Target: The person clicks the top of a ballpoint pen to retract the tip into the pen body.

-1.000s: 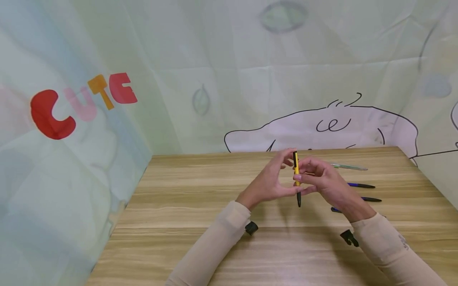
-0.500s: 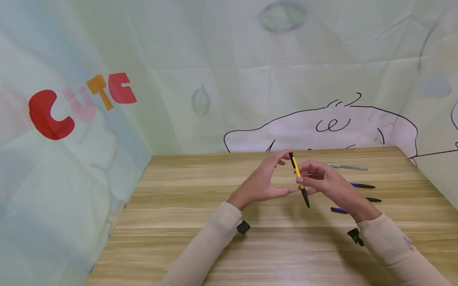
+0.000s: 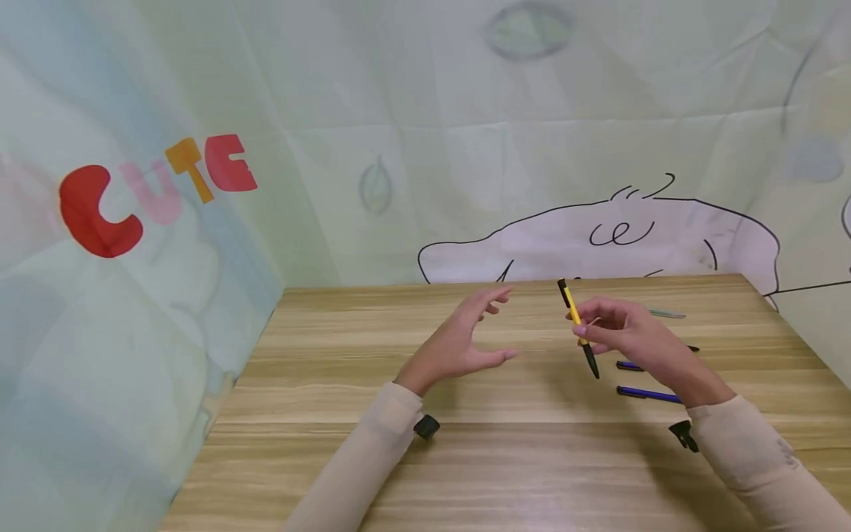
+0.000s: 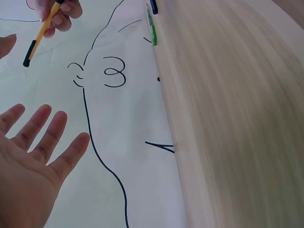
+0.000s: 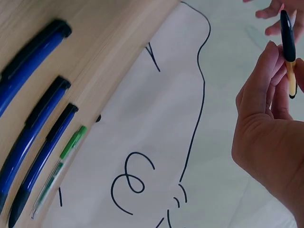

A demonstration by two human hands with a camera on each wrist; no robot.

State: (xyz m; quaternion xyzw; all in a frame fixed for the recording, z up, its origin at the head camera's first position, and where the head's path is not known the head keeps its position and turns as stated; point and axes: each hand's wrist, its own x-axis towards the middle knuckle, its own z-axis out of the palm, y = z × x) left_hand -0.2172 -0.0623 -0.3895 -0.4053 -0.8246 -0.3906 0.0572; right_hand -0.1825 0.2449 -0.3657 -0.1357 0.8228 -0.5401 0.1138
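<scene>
A yellow pen with a black clip end and a black tip is pinched between the thumb and fingers of my right hand. It is held in the air above the table, tilted, with its tip pointing down. My left hand is off to the left of the pen, touching nothing, its thumb and fingers spread apart. In the left wrist view the left palm shows with its fingers straight, and the yellow pen is above it.
On the wooden table, to the right, several pens lie in a row partly behind the right hand and arm. Blue pens with black ends and a clear pen with a green end appear in the right wrist view. A printed cloth hangs behind the table.
My left hand has let go of the yellow pen and drawn back left. The right hand has carried the pen to the right, and the pen has gone from near upright to tilted.
</scene>
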